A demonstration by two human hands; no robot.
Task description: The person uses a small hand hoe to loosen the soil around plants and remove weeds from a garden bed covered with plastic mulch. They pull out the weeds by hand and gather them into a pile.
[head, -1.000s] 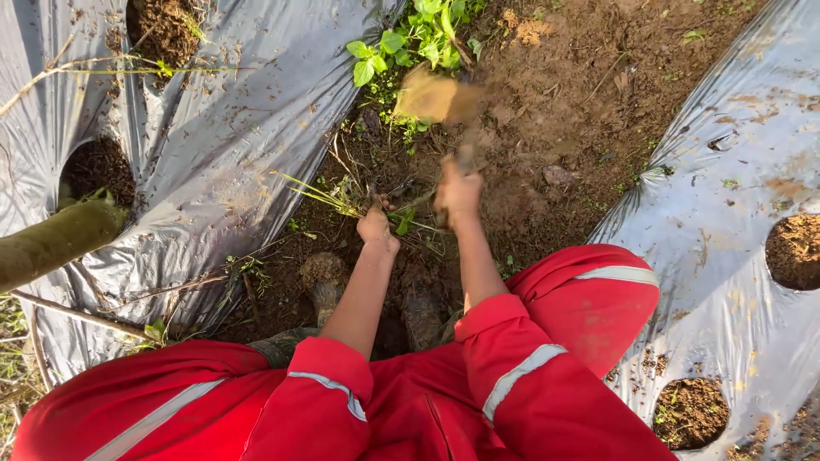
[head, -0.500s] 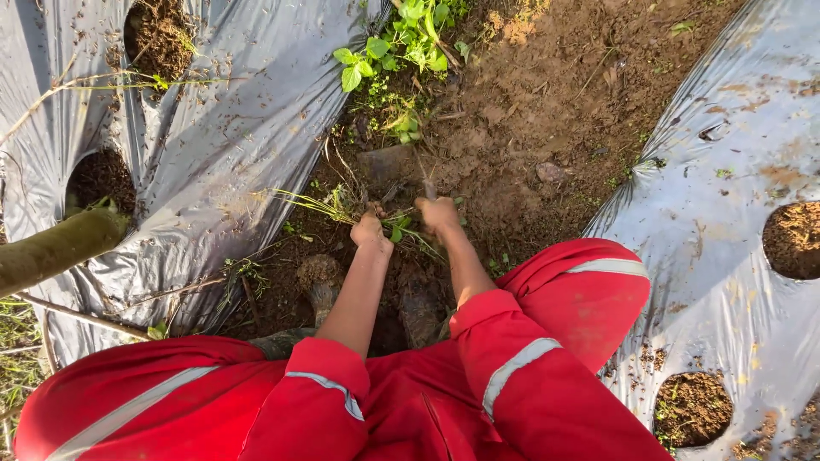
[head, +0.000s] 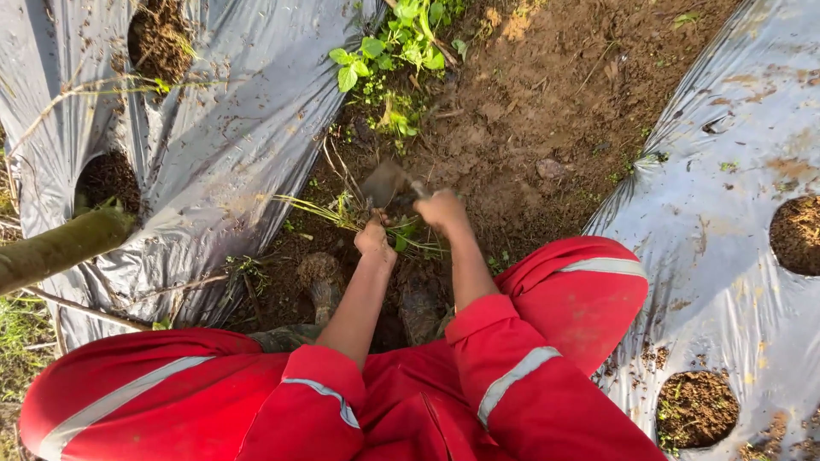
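Note:
I crouch over a dirt furrow in red coveralls. My right hand (head: pixel 442 207) grips the handle of a small hand hoe (head: pixel 386 182), its muddy blade down in the soil just left of the fist. My left hand (head: pixel 374 237) is closed around a clump of grassy weeds (head: pixel 329 207) whose long green blades trail off to the left. The two hands sit close together, with the blade just above the weed's base.
Grey plastic mulch (head: pixel 222 137) covers the bed on the left and another sheet (head: pixel 735 213) lies on the right, both with round planting holes of soil. Leafy green weeds (head: pixel 393 43) grow further up the furrow. My muddy boots (head: pixel 323 282) stand below the hands.
The hoe was raised and blurred a second ago, then came down into the soil. Its blade now sits lower and nearer my left hand, which has kept hold of the weeds.

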